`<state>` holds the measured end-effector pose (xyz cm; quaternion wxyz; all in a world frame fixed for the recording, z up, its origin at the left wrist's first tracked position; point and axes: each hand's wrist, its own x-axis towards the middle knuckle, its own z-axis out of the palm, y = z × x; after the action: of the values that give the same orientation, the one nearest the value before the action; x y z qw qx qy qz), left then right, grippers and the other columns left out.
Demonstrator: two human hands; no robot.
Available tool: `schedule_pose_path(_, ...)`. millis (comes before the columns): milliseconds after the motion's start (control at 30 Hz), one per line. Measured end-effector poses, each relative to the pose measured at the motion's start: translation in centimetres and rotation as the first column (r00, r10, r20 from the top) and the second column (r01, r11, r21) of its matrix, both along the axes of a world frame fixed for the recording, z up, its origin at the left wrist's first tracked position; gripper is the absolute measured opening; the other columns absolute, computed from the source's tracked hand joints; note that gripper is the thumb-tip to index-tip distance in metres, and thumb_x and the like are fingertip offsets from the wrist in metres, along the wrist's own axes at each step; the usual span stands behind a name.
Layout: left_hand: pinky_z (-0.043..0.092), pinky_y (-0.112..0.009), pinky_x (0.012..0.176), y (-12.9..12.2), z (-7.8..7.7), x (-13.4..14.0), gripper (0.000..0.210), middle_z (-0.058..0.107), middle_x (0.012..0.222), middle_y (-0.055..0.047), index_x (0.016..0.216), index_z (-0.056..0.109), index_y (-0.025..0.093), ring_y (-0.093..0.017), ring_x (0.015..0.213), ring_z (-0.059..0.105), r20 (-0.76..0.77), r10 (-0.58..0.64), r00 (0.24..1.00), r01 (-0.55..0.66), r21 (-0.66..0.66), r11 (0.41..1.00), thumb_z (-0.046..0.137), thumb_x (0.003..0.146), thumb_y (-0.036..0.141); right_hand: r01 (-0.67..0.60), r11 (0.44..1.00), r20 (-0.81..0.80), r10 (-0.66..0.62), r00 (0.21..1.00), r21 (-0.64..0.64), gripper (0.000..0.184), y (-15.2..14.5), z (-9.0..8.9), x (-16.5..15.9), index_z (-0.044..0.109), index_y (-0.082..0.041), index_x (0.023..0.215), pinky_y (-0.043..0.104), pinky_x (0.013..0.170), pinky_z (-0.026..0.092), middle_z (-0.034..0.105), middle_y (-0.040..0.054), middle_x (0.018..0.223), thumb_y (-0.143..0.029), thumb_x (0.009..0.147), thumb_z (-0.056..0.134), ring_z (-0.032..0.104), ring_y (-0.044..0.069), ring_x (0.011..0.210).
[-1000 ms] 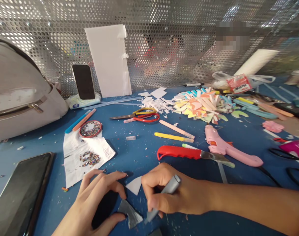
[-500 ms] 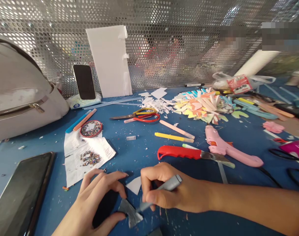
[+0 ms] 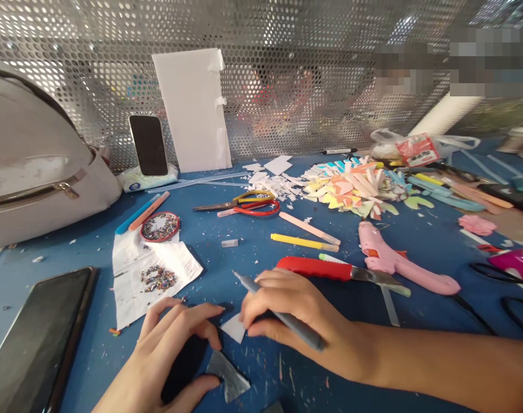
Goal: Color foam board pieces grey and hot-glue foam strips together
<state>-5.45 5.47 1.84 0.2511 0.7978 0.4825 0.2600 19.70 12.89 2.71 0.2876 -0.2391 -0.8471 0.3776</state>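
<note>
My left hand (image 3: 170, 350) rests on the blue table, its fingers bent and apart. Its index fingertip and thumb press at the left edge of a small grey-coloured paper piece (image 3: 227, 377), which is wider at its ends. My right hand (image 3: 295, 318) is closed around a grey marker (image 3: 293, 326), whose tip points up and left, away from the grey piece. Right beside the fingertips of that hand lies a small white paper piece (image 3: 234, 328); whether they touch it I cannot tell. Another dark piece (image 3: 273, 407) shows at the bottom edge.
Beyond my hands lie a red-handled knife (image 3: 317, 267), a pink glue gun (image 3: 399, 261), scissors (image 3: 244, 203) and several markers. Beads (image 3: 158, 278) lie on white paper at left, near a phone (image 3: 41, 338). Paper scraps (image 3: 351, 186) are heaped farther back, before a perforated metal screen (image 3: 278, 103).
My right hand has lifted the marker off the grey piece and turned it, so its tip now points up and left. My left hand stays in place.
</note>
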Motion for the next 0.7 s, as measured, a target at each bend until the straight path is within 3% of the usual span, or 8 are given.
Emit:
schedule_pose_path(100, 0.03, -0.027, 0.115, 0.0, 0.1, -0.1, 0.057, 0.071, 0.1, 0.01, 0.135, 0.041, 0.039, -0.015, 0.105, 0.067, -0.003, -0.004, 1.0, 0.004, -0.008, 1.0, 0.068, 0.09, 0.015, -0.002, 0.997, 0.12, -0.008, 0.993, 0.082, 0.018, 0.0, -0.2, -0.2, 0.063, -0.021, 0.097, 0.034, 0.083, 0.042, 0.07, 0.0033, 0.092, -0.033, 0.092, 0.075, 0.058, 0.021, 0.089)
schedule_pose_path(200, 0.028, -0.025, 0.114, 0.0, 0.1, -0.1, 0.057, 0.071, 0.101, 0.011, 0.135, 0.04, 0.039, -0.013, 0.106, 0.066, -0.009, -0.007, 1.0, 0.007, 0.005, 1.0, 0.065, 0.091, 0.013, -0.018, 0.997, 0.156, 0.006, 0.988, 0.075, 0.021, 0.1, -0.1, -0.2, 0.058, -0.021, 0.09, 0.031, 0.078, 0.04, 0.065, 0.0001, 0.087, -0.028, 0.09, 0.078, 0.053, 0.019, 0.083)
schedule_pose_path(400, 0.026, -0.024, 0.115, 0.0, 0.1, -0.1, 0.058, 0.07, 0.101, 0.011, 0.135, 0.04, 0.038, -0.014, 0.107, 0.066, 0.0, -0.013, 1.0, 0.013, 0.0, 1.0, 0.068, 0.09, 0.014, 0.057, 0.998, 0.095, -0.054, 0.994, -0.028, 0.015, -0.1, 0.0, -0.1, 0.053, -0.021, 0.089, 0.03, 0.079, 0.039, 0.064, -0.0008, 0.087, -0.021, 0.098, 0.065, 0.054, 0.016, 0.079)
schedule_pose_path(567, 0.029, -0.025, 0.116, 0.0, 0.2, 0.0, 0.059, 0.07, 0.1, 0.01, 0.135, 0.041, 0.038, -0.014, 0.104, 0.067, 0.005, -0.005, 1.0, 0.005, 0.022, 1.0, 0.067, 0.089, 0.012, 0.096, 0.995, 0.112, -0.092, 0.989, -0.034, 0.008, -0.4, 0.3, -0.2, 0.054, -0.021, 0.092, 0.031, 0.077, 0.041, 0.064, 0.0011, 0.09, -0.019, 0.097, 0.06, 0.056, 0.017, 0.083)
schedule_pose_path(700, 0.033, -0.028, 0.114, 0.0, 0.0, 0.0, 0.055, 0.071, 0.1, 0.008, 0.135, 0.042, 0.036, -0.015, 0.104, 0.068, 0.005, -0.002, 1.0, 0.002, 0.028, 1.0, 0.066, 0.09, 0.015, 0.091, 0.994, 0.037, -0.089, 0.995, -0.053, 0.008, -0.5, 0.8, 0.0, 0.054, -0.021, 0.094, 0.031, 0.077, 0.043, 0.063, 0.0009, 0.086, -0.023, 0.101, 0.052, 0.056, 0.016, 0.078)
